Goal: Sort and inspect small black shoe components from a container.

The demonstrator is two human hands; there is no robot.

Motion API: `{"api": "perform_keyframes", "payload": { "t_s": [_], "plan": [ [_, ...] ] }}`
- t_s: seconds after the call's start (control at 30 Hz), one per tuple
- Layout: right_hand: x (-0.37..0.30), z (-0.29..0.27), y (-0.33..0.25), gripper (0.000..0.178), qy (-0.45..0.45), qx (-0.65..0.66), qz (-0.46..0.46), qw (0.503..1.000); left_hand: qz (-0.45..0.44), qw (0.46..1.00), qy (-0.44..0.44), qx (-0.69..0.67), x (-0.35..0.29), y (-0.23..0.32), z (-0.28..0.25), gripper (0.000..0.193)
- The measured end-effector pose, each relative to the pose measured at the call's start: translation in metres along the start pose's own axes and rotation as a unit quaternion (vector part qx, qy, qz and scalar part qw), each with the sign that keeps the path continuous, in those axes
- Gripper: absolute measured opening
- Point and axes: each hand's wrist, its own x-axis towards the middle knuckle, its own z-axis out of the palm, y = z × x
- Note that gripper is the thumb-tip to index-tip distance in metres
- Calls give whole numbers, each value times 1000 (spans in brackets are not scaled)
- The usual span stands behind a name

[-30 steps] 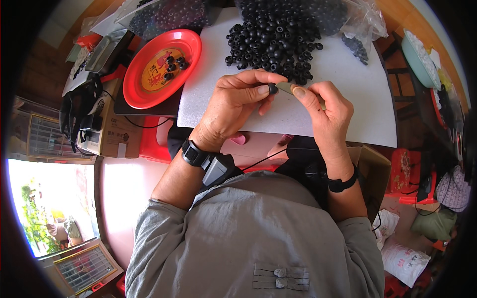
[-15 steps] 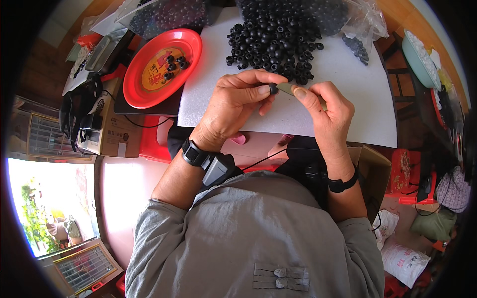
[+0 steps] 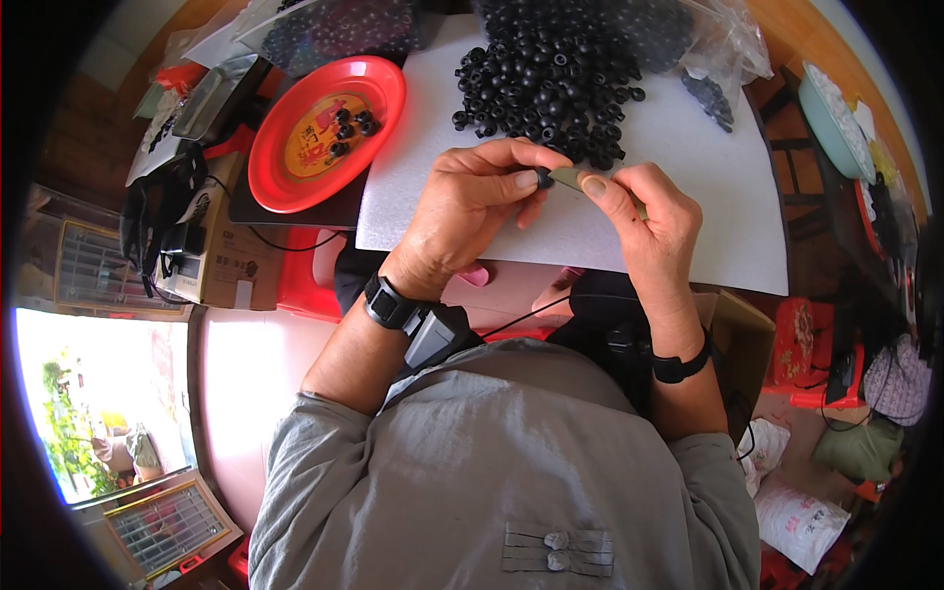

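Between thumb and fingers, my left hand (image 3: 482,187) pinches a small black ring-shaped part (image 3: 544,178). My right hand (image 3: 649,202) grips a small knife with a flat greyish blade (image 3: 566,177), its tip touching the black part. Most of the knife's handle is hidden in my right fingers. Just beyond my hands, a large heap of similar black parts (image 3: 541,88) lies on a white foam sheet (image 3: 413,211). To the left, a red round plate (image 3: 265,167) with a yellow printed centre carries several of the black parts.
Clear plastic bags of black parts (image 3: 344,34) stand behind the plate and heap. A metal tray (image 3: 218,96) and a cardboard box (image 3: 231,251) are at the left. On the right are a pale green basin (image 3: 831,123) and a red stool (image 3: 792,339). White sacks (image 3: 801,521) lie lower right.
The view has shifted slightly, so the table and plate sit a little further right. Both hands keep the same grip, with the blade still at the black part.
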Motion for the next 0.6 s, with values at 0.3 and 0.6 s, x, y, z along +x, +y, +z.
{"api": "perform_keyframes", "payload": {
  "t_s": [0.3,0.6],
  "plan": [
    [0,-3,0,27,-24,-5,0,1000,-15,1000,19,3,0,3,5,22],
    [-4,-1,0,25,20,49,-8,999,-15,999,24,42,-2,7,10,24]
  ]
}}
